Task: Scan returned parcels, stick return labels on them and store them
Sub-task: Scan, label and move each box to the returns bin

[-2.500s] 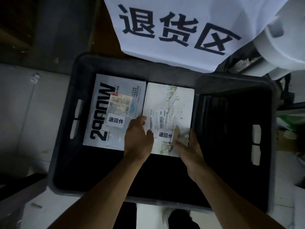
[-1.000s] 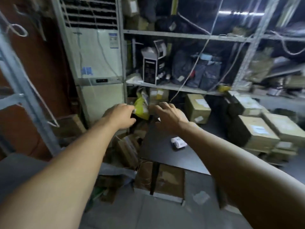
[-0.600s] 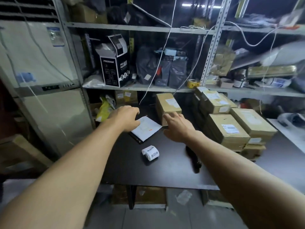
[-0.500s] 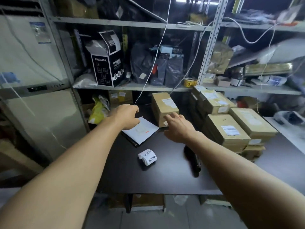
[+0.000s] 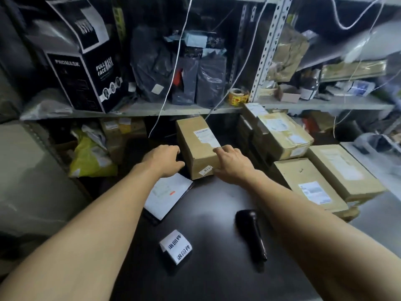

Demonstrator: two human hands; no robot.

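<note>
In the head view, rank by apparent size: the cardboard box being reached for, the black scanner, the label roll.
1. cardboard box, clearly largest, though farthest away.
2. black scanner.
3. label roll. Scanner and roll look nearly alike in area; the scanner is longer, so this order is tentative.

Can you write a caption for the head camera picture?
Both hands reach a cardboard parcel on the dark table.
</note>
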